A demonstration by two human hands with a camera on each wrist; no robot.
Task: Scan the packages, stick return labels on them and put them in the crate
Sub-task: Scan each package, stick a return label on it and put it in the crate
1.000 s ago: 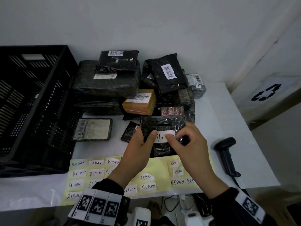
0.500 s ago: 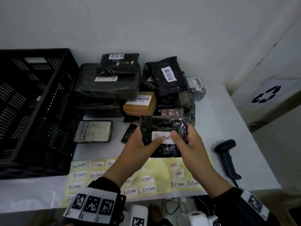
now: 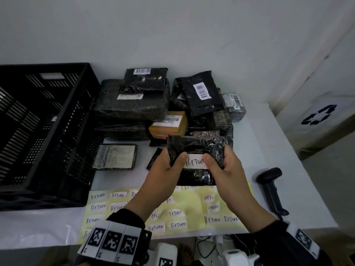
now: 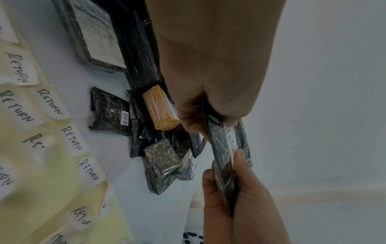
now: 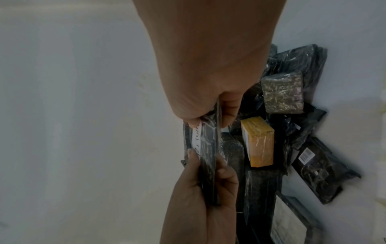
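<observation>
Here, packages [image 3: 134,104] (black crate [image 3: 48,131] beside) — scanner [image 3: 270,187] rightward.

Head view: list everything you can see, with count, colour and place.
Held package: one, black, above the table's near edge, RETURN label stuck on it.
Crate: one, black, left end of the table.
Package pile: many, mostly black, one orange-brown, at the back.
Flat package: one, dark with a pale label, beside the crate.
Label sheets: yellow, white RETURN stickers, near edge.
Scanner: one, black, right side.
Table: one, white.
Left hand, right hand: each grips the held package, thumbs on the label.
</observation>
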